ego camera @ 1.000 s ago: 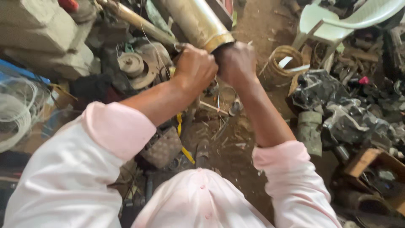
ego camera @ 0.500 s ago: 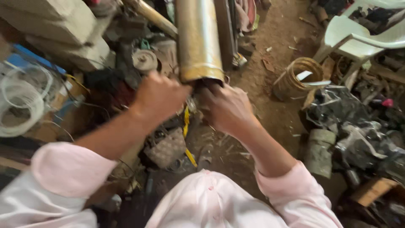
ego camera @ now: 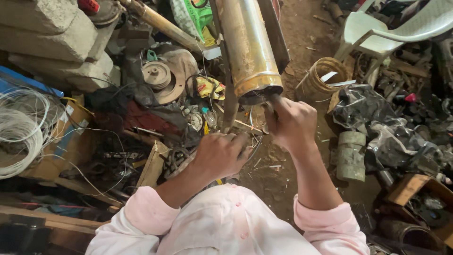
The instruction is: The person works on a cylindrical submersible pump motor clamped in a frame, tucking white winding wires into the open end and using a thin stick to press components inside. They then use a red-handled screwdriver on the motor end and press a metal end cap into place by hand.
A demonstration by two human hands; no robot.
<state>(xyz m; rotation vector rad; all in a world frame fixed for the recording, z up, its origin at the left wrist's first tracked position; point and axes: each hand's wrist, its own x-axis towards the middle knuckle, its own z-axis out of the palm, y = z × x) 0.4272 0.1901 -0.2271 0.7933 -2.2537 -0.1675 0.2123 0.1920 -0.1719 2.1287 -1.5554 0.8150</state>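
A big yellowish metal cylinder slants down from the top middle, its open dark end facing me. My right hand is at that lower end, its fingers closed on a small dark part at the rim. My left hand is lower and apart from the cylinder. It hangs over the scrap on the ground with its fingers curled, and its back hides whether it holds anything. A thin dark wire runs just right of it. Pink sleeves cover both forearms.
Concrete blocks and a white wire coil lie at the left. A metal pulley sits among scrap. At the right are a white plastic chair, a coiled ring, black plastic sheeting, a grey can and a wooden box.
My left hand has come off the cylinder's end and dropped down towards the scrap. My right hand stays at the rim. The view has tilted, so the cylinder shows higher and longer.
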